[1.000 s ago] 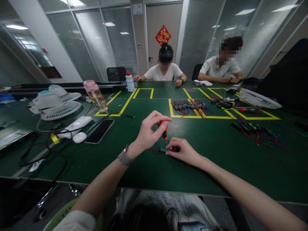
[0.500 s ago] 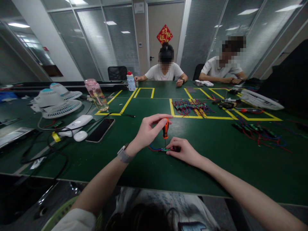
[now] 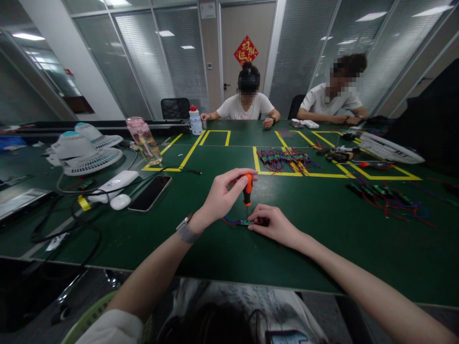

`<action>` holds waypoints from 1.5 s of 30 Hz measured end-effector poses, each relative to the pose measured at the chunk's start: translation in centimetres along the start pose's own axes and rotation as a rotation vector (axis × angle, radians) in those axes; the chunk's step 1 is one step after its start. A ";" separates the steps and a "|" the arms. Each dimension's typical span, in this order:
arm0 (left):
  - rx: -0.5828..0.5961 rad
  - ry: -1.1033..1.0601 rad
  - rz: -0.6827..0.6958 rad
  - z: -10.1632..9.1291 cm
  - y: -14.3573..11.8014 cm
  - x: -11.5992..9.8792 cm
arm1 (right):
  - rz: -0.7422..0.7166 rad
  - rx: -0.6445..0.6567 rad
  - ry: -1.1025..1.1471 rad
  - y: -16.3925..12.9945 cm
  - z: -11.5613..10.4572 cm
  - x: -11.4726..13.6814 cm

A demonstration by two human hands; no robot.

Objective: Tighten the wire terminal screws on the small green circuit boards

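Note:
An orange and black screwdriver (image 3: 247, 191) stands upright, its handle gripped near the top by my left hand (image 3: 225, 188). Its thin shaft reaches down to a small green circuit board (image 3: 245, 222) lying on the green table (image 3: 215, 253). My right hand (image 3: 274, 223) pinches the right end of that board between thumb and fingertips, with its edge of the hand resting on the table. Red and blue wires (image 3: 230, 220) run out from the board's left end. Where exactly the tip meets the board is too small to make out.
Several wired circuit boards (image 3: 287, 159) lie inside yellow tape ahead, with more boards (image 3: 385, 196) to the right. A phone (image 3: 149, 193), a white earphone case (image 3: 120, 202), a pink bottle (image 3: 144, 141) and white fans (image 3: 89, 155) occupy the left. Two people sit across the table.
The screwdriver handle has turned slightly under my left fingers, showing more orange at the top. My right hand and the board have stayed in place.

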State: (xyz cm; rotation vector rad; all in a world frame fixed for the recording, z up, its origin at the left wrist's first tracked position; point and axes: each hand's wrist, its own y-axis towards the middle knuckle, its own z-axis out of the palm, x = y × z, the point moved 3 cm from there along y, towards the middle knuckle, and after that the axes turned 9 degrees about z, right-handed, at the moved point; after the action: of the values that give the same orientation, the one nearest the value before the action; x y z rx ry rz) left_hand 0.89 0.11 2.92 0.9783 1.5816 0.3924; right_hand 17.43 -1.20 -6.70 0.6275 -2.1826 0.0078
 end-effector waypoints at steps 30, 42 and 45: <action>0.007 0.315 0.141 0.1 0.0 -0.2 | 0.004 0.017 -0.001 0.1 0.0 -0.1; 0.009 0.200 0.074 0.3 -0.2 0.5 | -0.009 0.008 -0.007 0.1 -0.1 0.0; 0.003 0.254 0.105 0.1 -0.1 0.4 | -0.010 0.008 -0.006 0.1 0.0 -0.1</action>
State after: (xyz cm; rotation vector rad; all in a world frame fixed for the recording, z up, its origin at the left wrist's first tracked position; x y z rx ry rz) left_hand 1.00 0.37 2.58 1.0487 1.7622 0.6063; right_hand 17.45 -1.08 -6.69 0.6440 -2.1860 0.0087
